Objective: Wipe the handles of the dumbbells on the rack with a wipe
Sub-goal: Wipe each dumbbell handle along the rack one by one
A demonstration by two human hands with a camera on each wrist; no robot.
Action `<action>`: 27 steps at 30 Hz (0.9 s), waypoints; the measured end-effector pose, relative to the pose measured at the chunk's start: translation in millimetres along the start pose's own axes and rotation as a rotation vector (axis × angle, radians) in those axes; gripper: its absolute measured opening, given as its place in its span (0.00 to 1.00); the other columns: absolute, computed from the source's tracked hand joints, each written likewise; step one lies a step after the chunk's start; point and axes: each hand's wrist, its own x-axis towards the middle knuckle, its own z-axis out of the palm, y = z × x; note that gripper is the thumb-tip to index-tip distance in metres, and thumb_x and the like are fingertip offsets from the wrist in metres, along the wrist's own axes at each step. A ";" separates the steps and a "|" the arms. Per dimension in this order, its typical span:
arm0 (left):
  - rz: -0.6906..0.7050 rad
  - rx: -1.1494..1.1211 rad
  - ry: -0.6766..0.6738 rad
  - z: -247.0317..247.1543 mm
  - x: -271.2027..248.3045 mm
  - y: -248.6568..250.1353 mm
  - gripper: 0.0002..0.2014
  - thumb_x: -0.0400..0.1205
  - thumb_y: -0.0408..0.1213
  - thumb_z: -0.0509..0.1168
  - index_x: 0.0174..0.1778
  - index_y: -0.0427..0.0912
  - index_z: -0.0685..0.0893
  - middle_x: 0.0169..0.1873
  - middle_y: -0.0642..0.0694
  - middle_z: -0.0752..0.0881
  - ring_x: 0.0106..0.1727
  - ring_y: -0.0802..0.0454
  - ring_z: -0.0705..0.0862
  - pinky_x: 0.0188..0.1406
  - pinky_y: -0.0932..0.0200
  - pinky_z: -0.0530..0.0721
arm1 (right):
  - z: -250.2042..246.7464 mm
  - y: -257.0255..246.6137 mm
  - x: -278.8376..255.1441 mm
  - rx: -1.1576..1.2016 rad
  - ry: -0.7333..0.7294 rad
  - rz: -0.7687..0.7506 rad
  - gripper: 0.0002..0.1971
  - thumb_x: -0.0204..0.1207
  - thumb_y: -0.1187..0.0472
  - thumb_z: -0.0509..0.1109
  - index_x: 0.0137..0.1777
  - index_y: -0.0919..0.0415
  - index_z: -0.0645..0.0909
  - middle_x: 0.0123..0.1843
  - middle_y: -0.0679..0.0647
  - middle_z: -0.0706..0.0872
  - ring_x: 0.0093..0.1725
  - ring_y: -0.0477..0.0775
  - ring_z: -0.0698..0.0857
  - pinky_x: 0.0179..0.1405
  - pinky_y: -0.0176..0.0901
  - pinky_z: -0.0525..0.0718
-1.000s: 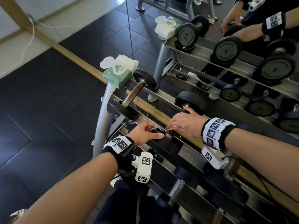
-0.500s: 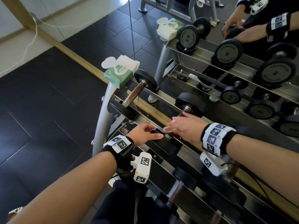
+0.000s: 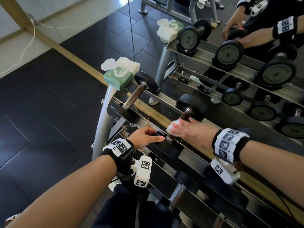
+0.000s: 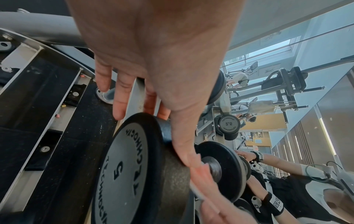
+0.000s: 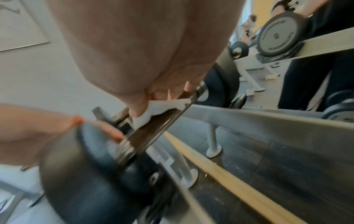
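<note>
The right hand (image 3: 190,134) has slid up the handle (image 5: 153,130) of the second dumbbell since a second ago. Then its fingertips sat at the near end beside the near weight; now a white wipe (image 3: 172,127) shows bunched under the fingers, further along the dark bar toward the far weight (image 3: 191,107). The hand is clenched round the wipe and the bar together — the right wrist view shows the white fold pinched against the metal. That stroke suggests this handle is partly wiped, with its far stretch probably still to cover.

The left hand (image 3: 144,137) has barely moved. It steadies the near weight (image 4: 126,166), thumb laid over the rim and fingers straight down the far side — a brace, not a clench.

The dumbbell lies on the top shelf of the rack (image 3: 105,122), second from the left. The first dumbbell (image 3: 134,97), rusty-handled, sits to its left, next to a green pack of wipes (image 3: 119,76) at the rack's corner.

Writing: the braced weight's face reads "TECHNOGYM" and "5". In the mirror, one disc shows "2.5" reversed and larger ones show a single numeral that reads like "2" — it may be a mirrored "5".
</note>
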 end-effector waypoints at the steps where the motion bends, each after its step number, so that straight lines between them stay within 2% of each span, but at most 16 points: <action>1: -0.004 0.000 -0.003 -0.3 -0.4 0.2 0.36 0.71 0.60 0.74 0.74 0.52 0.76 0.66 0.51 0.80 0.63 0.51 0.82 0.66 0.47 0.83 | -3.8 8.4 0.4 0.032 0.037 0.042 0.36 0.82 0.72 0.59 0.84 0.48 0.52 0.85 0.51 0.57 0.85 0.54 0.60 0.85 0.56 0.61; 2: -0.007 -0.002 -0.003 -0.3 -0.7 0.2 0.35 0.71 0.60 0.74 0.74 0.53 0.76 0.66 0.51 0.80 0.63 0.50 0.82 0.66 0.47 0.82 | -8.3 14.5 0.1 0.091 0.045 0.102 0.33 0.84 0.70 0.57 0.85 0.49 0.52 0.86 0.52 0.57 0.86 0.55 0.58 0.86 0.55 0.60; 5: -0.013 -0.020 -0.004 -0.5 -2.0 1.3 0.35 0.71 0.59 0.75 0.73 0.53 0.76 0.67 0.50 0.80 0.64 0.50 0.82 0.63 0.48 0.84 | -3.6 12.3 2.5 0.145 0.021 0.203 0.27 0.90 0.63 0.49 0.87 0.53 0.50 0.89 0.54 0.49 0.88 0.56 0.46 0.88 0.55 0.49; 6: -0.015 -0.023 -0.007 -0.3 -2.0 2.1 0.35 0.71 0.59 0.75 0.73 0.53 0.76 0.68 0.50 0.79 0.64 0.49 0.82 0.61 0.49 0.85 | 1.2 4.7 2.3 0.170 0.027 0.212 0.27 0.90 0.63 0.49 0.88 0.54 0.51 0.90 0.55 0.49 0.88 0.58 0.46 0.87 0.56 0.49; 8: -0.016 -0.035 -0.009 -0.2 -1.9 2.9 0.35 0.71 0.58 0.75 0.74 0.52 0.75 0.69 0.50 0.79 0.63 0.49 0.83 0.59 0.49 0.86 | 14.3 -15.5 0.8 0.210 0.064 0.114 0.28 0.89 0.62 0.52 0.88 0.52 0.52 0.89 0.54 0.51 0.88 0.58 0.49 0.86 0.57 0.51; 11: -0.023 -0.043 -0.003 -0.6 -0.7 2.7 0.37 0.71 0.57 0.76 0.75 0.51 0.74 0.69 0.49 0.79 0.62 0.49 0.83 0.62 0.47 0.85 | 26.3 -23.4 -3.3 0.185 0.002 0.020 0.31 0.89 0.59 0.55 0.87 0.41 0.47 0.89 0.41 0.48 0.88 0.49 0.46 0.84 0.51 0.49; 12: -0.028 -0.051 -0.003 -0.9 -0.2 2.5 0.37 0.71 0.57 0.76 0.75 0.51 0.74 0.68 0.49 0.79 0.61 0.49 0.84 0.63 0.47 0.85 | 23.2 -17.4 -2.9 0.178 0.020 0.039 0.31 0.88 0.60 0.56 0.87 0.40 0.49 0.89 0.41 0.50 0.88 0.48 0.49 0.85 0.52 0.50; 14: -0.034 -0.070 -0.006 -1.9 1.0 2.8 0.38 0.71 0.56 0.77 0.76 0.50 0.73 0.68 0.48 0.80 0.60 0.48 0.85 0.63 0.47 0.85 | 14.0 -1.5 1.6 0.222 0.083 0.147 0.28 0.89 0.62 0.53 0.87 0.45 0.54 0.89 0.48 0.53 0.88 0.53 0.52 0.87 0.56 0.53; 16: -0.038 -0.073 -0.011 -2.1 1.6 2.9 0.38 0.71 0.55 0.77 0.76 0.50 0.73 0.68 0.48 0.80 0.60 0.48 0.85 0.62 0.48 0.85 | 2.2 12.5 2.0 0.290 0.088 0.265 0.27 0.90 0.63 0.48 0.88 0.50 0.53 0.90 0.51 0.50 0.88 0.54 0.47 0.87 0.57 0.52; 18: -0.031 -0.067 -0.015 -2.2 2.3 1.9 0.37 0.72 0.55 0.77 0.76 0.50 0.73 0.68 0.48 0.80 0.60 0.49 0.85 0.61 0.51 0.85 | -0.3 12.9 2.4 0.324 0.065 0.312 0.28 0.89 0.65 0.48 0.88 0.50 0.49 0.90 0.51 0.47 0.88 0.52 0.43 0.87 0.58 0.52; 20: -0.023 -0.062 -0.018 -1.7 2.7 0.9 0.38 0.72 0.56 0.76 0.76 0.51 0.73 0.68 0.49 0.80 0.59 0.50 0.85 0.60 0.53 0.84 | 4.0 -5.3 -0.8 0.351 0.091 0.304 0.30 0.88 0.68 0.52 0.88 0.53 0.50 0.90 0.54 0.48 0.88 0.54 0.45 0.87 0.59 0.53; 23: 0.000 -0.045 -0.005 -1.2 3.8 -1.9 0.37 0.70 0.58 0.76 0.75 0.51 0.74 0.66 0.51 0.81 0.57 0.53 0.85 0.64 0.49 0.84 | 18.2 -36.8 -1.8 0.272 0.052 0.140 0.34 0.86 0.69 0.58 0.88 0.53 0.49 0.90 0.49 0.50 0.88 0.53 0.47 0.87 0.51 0.53; 25: 0.002 -0.048 -0.005 -0.1 4.6 -4.1 0.36 0.69 0.59 0.77 0.72 0.52 0.76 0.63 0.52 0.82 0.56 0.53 0.86 0.64 0.49 0.84 | 21.4 -29.8 -1.5 0.304 0.039 0.157 0.33 0.87 0.68 0.57 0.88 0.49 0.51 0.89 0.46 0.51 0.88 0.49 0.47 0.87 0.51 0.54; 27: 0.002 -0.047 -0.014 -0.8 4.9 -5.8 0.35 0.68 0.60 0.77 0.70 0.54 0.78 0.60 0.54 0.83 0.55 0.53 0.86 0.60 0.51 0.85 | 15.2 -14.7 -1.2 0.363 0.070 0.222 0.31 0.87 0.70 0.54 0.87 0.50 0.52 0.89 0.47 0.50 0.88 0.49 0.48 0.87 0.52 0.53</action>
